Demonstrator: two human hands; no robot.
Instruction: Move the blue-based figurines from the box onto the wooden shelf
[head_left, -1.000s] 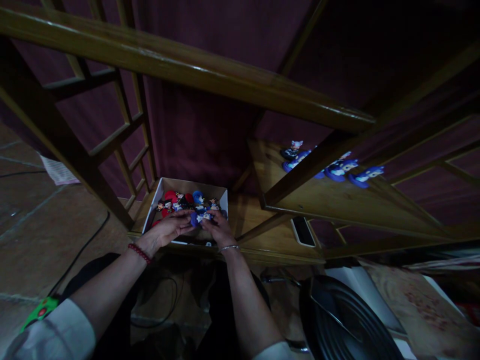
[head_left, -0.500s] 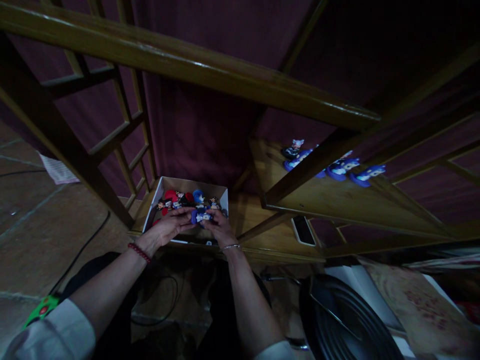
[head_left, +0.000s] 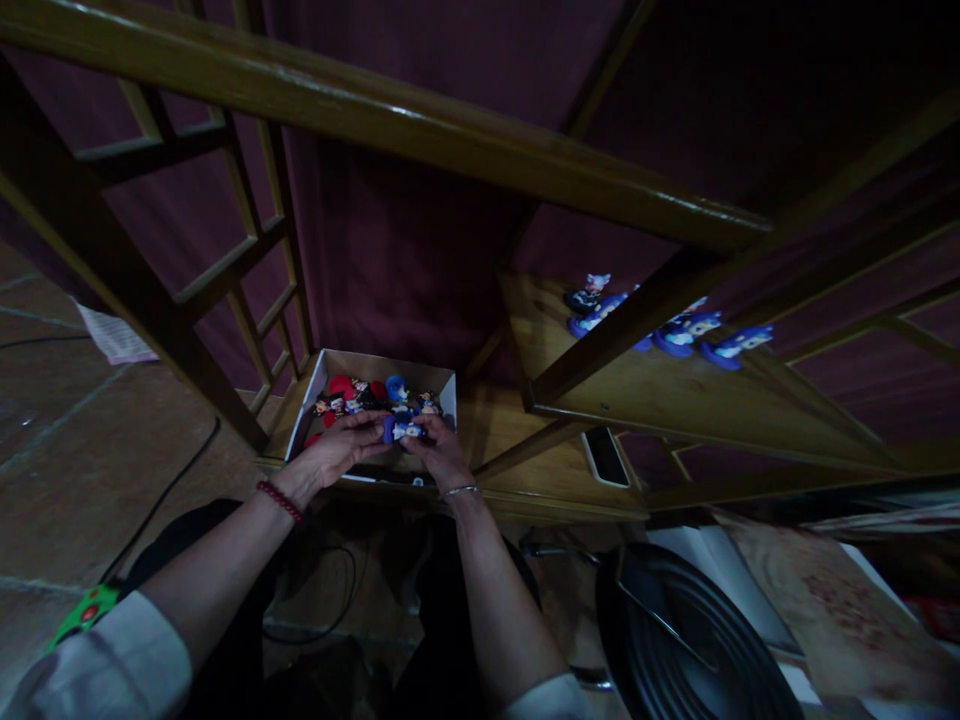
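Between my two hands, over the front of a box (head_left: 319, 378), is a small blue-and-white figurine (head_left: 405, 431) lying on its side. My left hand (head_left: 346, 447) holds it by its round blue base. The fingers of my right hand (head_left: 439, 448) grip its other end. Inside the box lie several more figurines with red, black and blue parts, among them a red one (head_left: 341, 386) and a blue one (head_left: 397, 388) at the back. My hands hide the front part of the box.
Several blue figurines (head_left: 737, 346) stand on the raised wooden shelf (head_left: 637, 390) at the right. A phone (head_left: 606, 457) lies on the lower shelf. Wooden beams (head_left: 390, 110) cross above my hands. A black round stool (head_left: 690, 640) stands at the lower right.
The view has shifted very slightly. Both hands still hold the figurine in nearly the same place above the box.
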